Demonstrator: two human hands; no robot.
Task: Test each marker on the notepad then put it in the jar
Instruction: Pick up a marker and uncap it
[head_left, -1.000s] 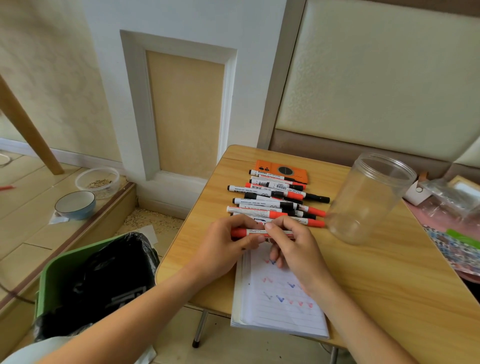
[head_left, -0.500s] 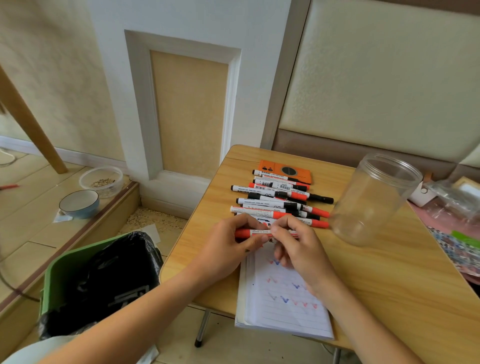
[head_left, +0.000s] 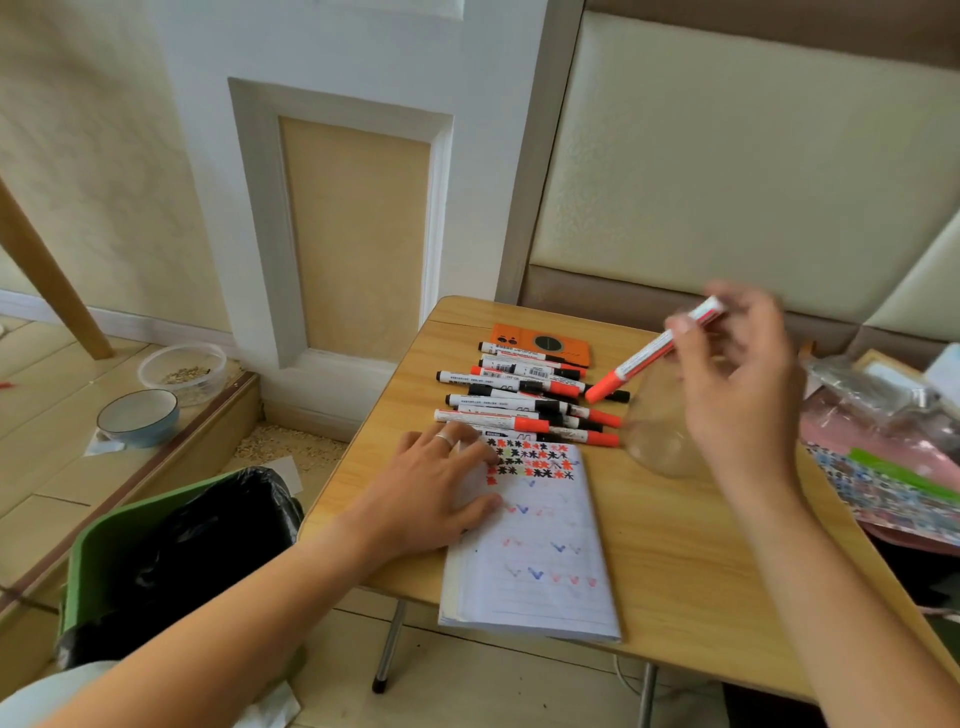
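The right hand (head_left: 737, 384) is pinching one capped red marker (head_left: 655, 349) above the seemingly empty jar (head_left: 662, 426), while the left hand (head_left: 441, 483) is lying flat on the notepad (head_left: 540, 561), the untested row of markers (head_left: 524, 400) just beyond its fingertips.

A red-capped marker (head_left: 652, 357) with a white barrel is tilting in the air above the table (head_left: 675, 545), cap end lowest, gripped near its upper end by the right hand (head_left: 737, 379). The remaining markers (head_left: 524, 397), white-barrelled with red or black caps, are lying side by side in a loose row on the table just beyond the notepad (head_left: 535, 561). The notepad is lying open and flat near the table's front edge, showing red, blue and black test marks, with the left hand (head_left: 431, 488) resting on its left side. The clear plastic jar (head_left: 657, 431) is standing to the right of the markers, mostly hidden behind the right hand.
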